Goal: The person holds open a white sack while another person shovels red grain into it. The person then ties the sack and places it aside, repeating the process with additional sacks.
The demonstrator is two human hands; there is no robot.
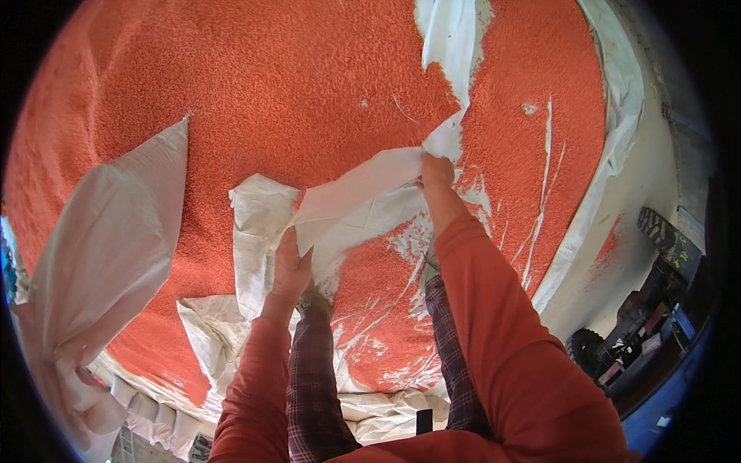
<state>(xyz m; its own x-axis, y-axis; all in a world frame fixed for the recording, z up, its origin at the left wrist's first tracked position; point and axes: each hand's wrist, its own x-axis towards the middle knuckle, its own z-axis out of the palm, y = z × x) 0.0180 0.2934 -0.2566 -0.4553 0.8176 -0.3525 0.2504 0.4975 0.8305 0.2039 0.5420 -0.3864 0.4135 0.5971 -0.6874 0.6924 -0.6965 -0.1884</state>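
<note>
A white plastic sheet (359,185) stretches between my two hands, with one edge folded over. My left hand (291,266) grips its near left part, just ahead of my left foot. Farther forward and to the right, my right hand (437,171) is closed on the edge of the same sheet. Below and around it spreads a thick layer of small red granules (243,104), perhaps coated grain. From my right hand a narrow white strip (451,58) runs away through the granules. What the fingers of my right hand do underneath is hidden.
A large pale sheet (121,231) stands folded up at the left. Crumpled white sheeting (211,324) lies by my left arm. On the right, a white sheet edge (622,116) borders the granules; beyond it stands a wheeled machine (637,312). Stacked white sacks (153,414) are at lower left.
</note>
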